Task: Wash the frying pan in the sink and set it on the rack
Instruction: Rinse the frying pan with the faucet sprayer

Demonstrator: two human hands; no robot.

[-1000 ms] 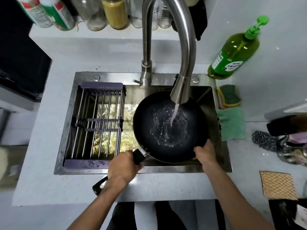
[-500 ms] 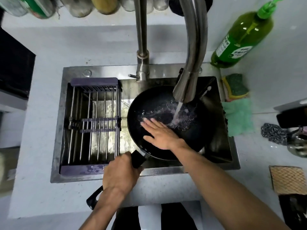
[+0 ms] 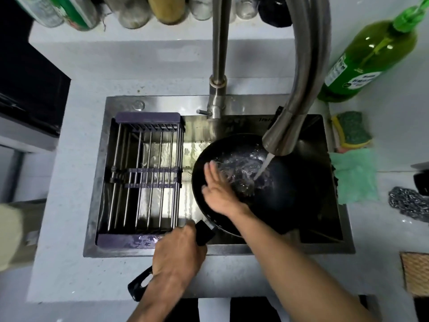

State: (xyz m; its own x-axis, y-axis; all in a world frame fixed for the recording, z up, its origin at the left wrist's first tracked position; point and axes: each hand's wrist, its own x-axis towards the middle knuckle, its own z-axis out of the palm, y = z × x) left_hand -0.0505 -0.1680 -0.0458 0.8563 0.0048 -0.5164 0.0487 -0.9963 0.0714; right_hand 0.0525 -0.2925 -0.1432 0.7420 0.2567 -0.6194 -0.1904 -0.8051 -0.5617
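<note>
The round black frying pan (image 3: 267,182) sits in the right-hand part of the stainless steel sink (image 3: 232,104), at the centre of the frame, under a stream of water falling from the curved brushed-steel tap (image 3: 299,94). Its long black handle (image 3: 204,233) runs from the pan's lower-left rim down toward the lower left of the frame, out over the sink's front edge. The left hand (image 3: 177,254) is wrapped around that handle, fingers clamped on it, steadying the pan. The right hand (image 3: 220,189) lies inside the pan on its left side, fingers straight and slightly spread, flat against the wet surface just left of the splashing water; it looks to be rubbing the pan clean, so washing seems under way. The purple-framed wire dish rack (image 3: 144,177) spans the left part of the sink, directly left of the pan and just beside its rim. For the transfer, the hand on the handle is the nearer one, and the pan would travel left across the frame.
</note>
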